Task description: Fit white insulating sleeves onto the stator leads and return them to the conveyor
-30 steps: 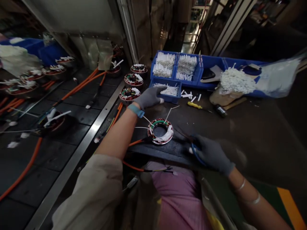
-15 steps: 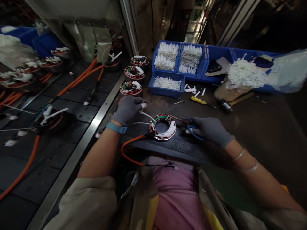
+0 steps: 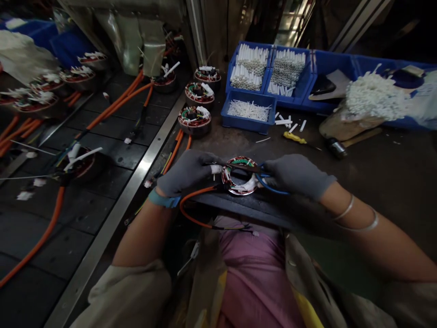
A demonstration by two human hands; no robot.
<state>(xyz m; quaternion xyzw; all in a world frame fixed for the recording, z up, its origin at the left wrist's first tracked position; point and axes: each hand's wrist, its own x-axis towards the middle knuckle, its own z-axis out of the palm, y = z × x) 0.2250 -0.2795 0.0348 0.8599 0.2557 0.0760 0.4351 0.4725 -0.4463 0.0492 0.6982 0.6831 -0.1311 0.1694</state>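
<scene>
A ring-shaped motor stator (image 3: 256, 182) with red, green and white windings lies on the bench in front of me, an orange cable (image 3: 191, 197) curving from its left side. My left hand (image 3: 189, 171), gloved in grey, is closed at the stator's left edge, pinching the thin white cable ties there; its fingers partly hide them. My right hand (image 3: 295, 175), also gloved, grips blue-handled scissors (image 3: 251, 168) from the right. Their dark blades reach across the top of the stator to the left fingertips. Whether the blades touch the ties I cannot tell.
Blue bins (image 3: 232, 73) with white sleeves stand at the back, a small blue tray (image 3: 247, 125) of thin white pieces before them. A yellow-handled screwdriver (image 3: 295, 137) lies to the right. More stators (image 3: 194, 122) line the left, beside a metal rail (image 3: 145, 161).
My left hand has come down and right to the ties at the stator. My right hand has brought the scissors left across the ring. The camera view has shifted slightly.
</scene>
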